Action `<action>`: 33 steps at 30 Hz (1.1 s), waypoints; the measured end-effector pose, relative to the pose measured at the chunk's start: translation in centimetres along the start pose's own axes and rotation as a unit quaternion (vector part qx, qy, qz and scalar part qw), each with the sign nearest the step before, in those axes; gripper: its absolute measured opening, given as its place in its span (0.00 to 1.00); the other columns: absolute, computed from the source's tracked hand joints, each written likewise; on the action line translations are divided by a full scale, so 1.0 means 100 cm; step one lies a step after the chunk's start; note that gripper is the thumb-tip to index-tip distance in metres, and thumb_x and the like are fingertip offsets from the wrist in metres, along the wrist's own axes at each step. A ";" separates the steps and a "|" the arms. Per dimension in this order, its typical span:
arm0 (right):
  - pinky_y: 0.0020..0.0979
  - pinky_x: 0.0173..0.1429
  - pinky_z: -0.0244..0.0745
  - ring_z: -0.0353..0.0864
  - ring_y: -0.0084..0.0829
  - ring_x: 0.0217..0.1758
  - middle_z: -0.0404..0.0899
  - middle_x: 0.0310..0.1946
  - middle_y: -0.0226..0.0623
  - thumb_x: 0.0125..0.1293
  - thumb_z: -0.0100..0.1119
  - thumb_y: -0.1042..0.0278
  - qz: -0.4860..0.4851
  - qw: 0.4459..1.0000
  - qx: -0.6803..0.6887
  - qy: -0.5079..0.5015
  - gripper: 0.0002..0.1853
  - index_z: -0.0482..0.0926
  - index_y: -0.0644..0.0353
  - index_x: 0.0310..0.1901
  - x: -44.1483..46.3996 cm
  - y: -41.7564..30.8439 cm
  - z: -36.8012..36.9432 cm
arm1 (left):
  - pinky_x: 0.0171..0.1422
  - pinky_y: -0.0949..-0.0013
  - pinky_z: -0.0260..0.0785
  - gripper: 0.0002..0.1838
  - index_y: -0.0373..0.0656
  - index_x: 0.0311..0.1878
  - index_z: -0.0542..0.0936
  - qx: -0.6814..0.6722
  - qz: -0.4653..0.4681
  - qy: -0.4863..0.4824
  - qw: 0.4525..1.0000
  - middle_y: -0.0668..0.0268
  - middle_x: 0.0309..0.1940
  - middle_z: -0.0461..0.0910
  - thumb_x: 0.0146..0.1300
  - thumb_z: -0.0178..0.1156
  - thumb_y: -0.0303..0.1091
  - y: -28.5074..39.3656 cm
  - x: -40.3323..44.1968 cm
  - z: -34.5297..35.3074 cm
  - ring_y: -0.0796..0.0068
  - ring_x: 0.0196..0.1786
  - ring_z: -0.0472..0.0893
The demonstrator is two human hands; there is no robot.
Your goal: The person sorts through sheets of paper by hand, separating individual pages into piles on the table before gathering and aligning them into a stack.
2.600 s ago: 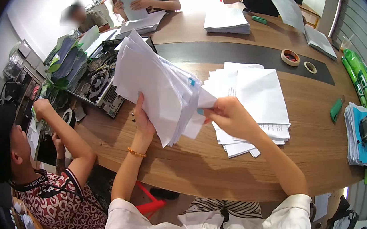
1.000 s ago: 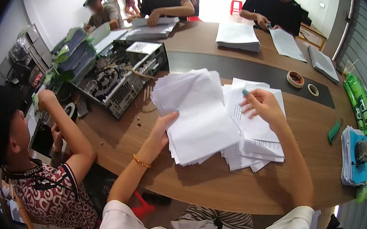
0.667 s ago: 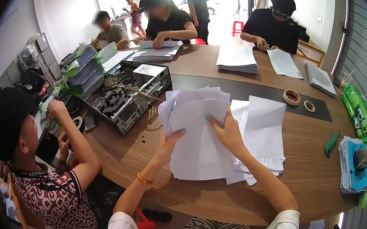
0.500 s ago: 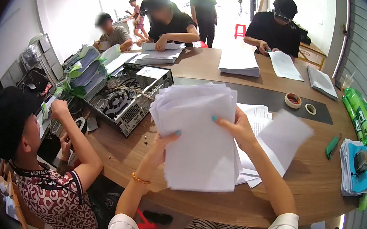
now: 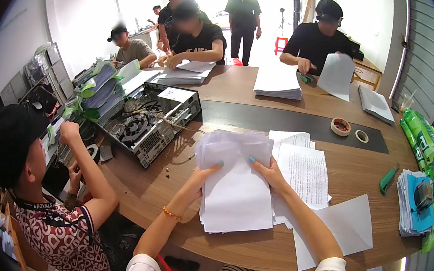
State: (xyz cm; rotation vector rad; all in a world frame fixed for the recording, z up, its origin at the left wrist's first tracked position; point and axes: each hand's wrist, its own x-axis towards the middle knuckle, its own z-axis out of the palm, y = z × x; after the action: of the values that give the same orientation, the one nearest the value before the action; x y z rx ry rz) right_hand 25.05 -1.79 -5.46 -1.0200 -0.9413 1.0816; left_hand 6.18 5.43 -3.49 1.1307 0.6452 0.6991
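Note:
A thick, uneven stack of white paper point(image 5: 236, 201) is gripped between my two hands, low over the near side of the table. My left hand point(image 5: 201, 179) clasps its left edge, thumb on top. On the right edge, my right hand point(image 5: 272, 175) holds it the same way, fingers mostly hidden beneath. The top sheets bow between the thumbs. Just right of the stack lie printed sheets point(image 5: 305, 176), partly under my right hand. A blank folded sheet point(image 5: 342, 228) rests beside my right forearm, near the table's edge.
An opened computer case point(image 5: 147, 120) stands left of the stack, with bundled papers point(image 5: 100, 86) behind. Tape rolls point(image 5: 340, 127), a green cutter point(image 5: 388, 179) and a paper pile point(image 5: 413, 204) lie rightward. A person point(image 5: 53, 187) sits close at left; others handle papers across the wooden table point(image 5: 231, 97).
The stack has come down toward the table, its top tilting away from me. The loose blank sheet at right has dropped onto the table. Across the table, a person has lifted a sheet upright.

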 end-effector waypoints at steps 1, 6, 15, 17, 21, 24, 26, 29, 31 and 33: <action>0.26 0.49 0.66 0.68 0.28 0.48 0.66 0.47 0.42 0.52 0.58 0.64 -0.001 1.000 0.001 0.000 0.31 0.56 0.64 0.54 0.000 -0.003 0.003 | 0.42 0.70 0.69 0.23 0.37 0.51 0.62 0.014 -0.011 0.003 1.000 0.61 0.41 0.70 0.53 0.55 0.34 0.003 -0.002 0.000 0.71 0.42 0.72; 0.26 0.46 0.68 0.69 0.27 0.45 0.68 0.44 0.41 0.53 0.57 0.65 -0.072 0.968 -0.240 -0.031 0.28 0.57 0.65 0.53 0.008 -0.014 0.002 | 0.43 0.71 0.70 0.23 0.35 0.50 0.63 0.055 0.010 0.008 0.998 0.60 0.40 0.71 0.53 0.55 0.34 0.006 -0.001 -0.004 0.71 0.40 0.74; 0.25 0.42 0.68 0.71 0.24 0.37 0.73 0.36 0.36 0.52 0.54 0.72 -0.186 0.976 -0.113 -0.015 0.18 0.67 0.66 0.45 0.010 -0.009 -0.004 | 0.45 0.71 0.67 0.25 0.34 0.50 0.62 -0.020 -0.004 -0.046 0.999 0.60 0.42 0.70 0.51 0.56 0.34 0.001 -0.014 -0.002 0.72 0.43 0.72; 0.23 0.42 0.69 0.71 0.23 0.38 0.72 0.38 0.36 0.54 0.54 0.69 -0.178 0.975 -0.128 -0.033 0.19 0.66 0.65 0.48 0.009 -0.009 -0.006 | 0.44 0.70 0.69 0.24 0.33 0.49 0.63 -0.011 -0.026 -0.012 1.000 0.60 0.38 0.71 0.47 0.57 0.26 -0.004 -0.008 0.000 0.70 0.40 0.73; 0.27 0.31 0.72 0.76 0.29 0.29 0.74 0.34 0.42 0.59 0.40 0.51 -0.016 0.992 -0.126 -0.012 0.23 0.59 0.58 0.51 0.012 -0.035 -0.023 | 0.40 0.68 0.72 0.19 0.33 0.44 0.66 -0.017 -0.047 -0.004 0.999 0.58 0.36 0.72 0.48 0.56 0.26 -0.016 0.004 -0.018 0.68 0.36 0.76; 0.33 0.28 0.74 0.78 0.37 0.32 0.75 0.35 0.47 0.59 0.29 0.40 -0.116 0.992 0.038 -0.012 0.30 0.55 0.59 0.51 0.020 -0.050 -0.068 | 0.41 0.68 0.72 0.18 0.32 0.44 0.66 -0.122 -0.079 -0.008 0.989 0.57 0.36 0.72 0.49 0.55 0.27 -0.020 -0.002 -0.011 0.67 0.36 0.76; 0.31 0.29 0.74 0.78 0.34 0.30 0.75 0.35 0.45 0.60 0.30 0.41 -0.154 0.975 0.137 0.084 0.28 0.59 0.59 0.49 0.020 -0.062 -0.095 | 0.41 0.68 0.72 0.19 0.31 0.45 0.64 -0.130 -0.085 -0.107 0.982 0.56 0.36 0.72 0.50 0.54 0.28 -0.024 -0.010 0.000 0.67 0.36 0.76; 0.30 0.30 0.74 0.78 0.32 0.30 0.76 0.35 0.43 0.61 0.32 0.44 -0.166 0.956 0.197 0.142 0.25 0.62 0.58 0.47 0.020 -0.059 -0.126 | 0.41 0.69 0.72 0.23 0.32 0.48 0.62 -0.019 -0.151 -0.136 0.979 0.57 0.38 0.71 0.49 0.55 0.29 -0.028 -0.025 0.054 0.68 0.37 0.75; 0.29 0.31 0.74 0.77 0.31 0.30 0.76 0.35 0.42 0.61 0.33 0.45 -0.162 0.947 0.224 0.163 0.24 0.64 0.58 0.46 0.019 -0.061 -0.133 | 0.41 0.72 0.70 0.22 0.31 0.47 0.63 0.042 -0.213 -0.163 0.962 0.57 0.40 0.70 0.48 0.56 0.28 -0.035 -0.030 0.098 0.70 0.38 0.75; 0.27 0.33 0.73 0.76 0.25 0.32 0.75 0.36 0.36 0.62 0.38 0.51 -0.138 0.948 0.235 0.163 0.20 0.67 0.58 0.45 0.011 -0.071 -0.135 | 0.41 0.73 0.70 0.22 0.31 0.47 0.64 0.055 -0.267 -0.188 0.944 0.58 0.40 0.70 0.48 0.56 0.28 -0.051 -0.026 0.125 0.71 0.38 0.74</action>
State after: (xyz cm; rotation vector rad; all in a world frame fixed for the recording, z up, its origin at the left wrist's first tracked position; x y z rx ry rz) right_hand 39.75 -4.26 -2.08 -0.6212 -0.5022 0.8137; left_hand 14.98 -5.11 -4.32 1.0863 0.6273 -0.0197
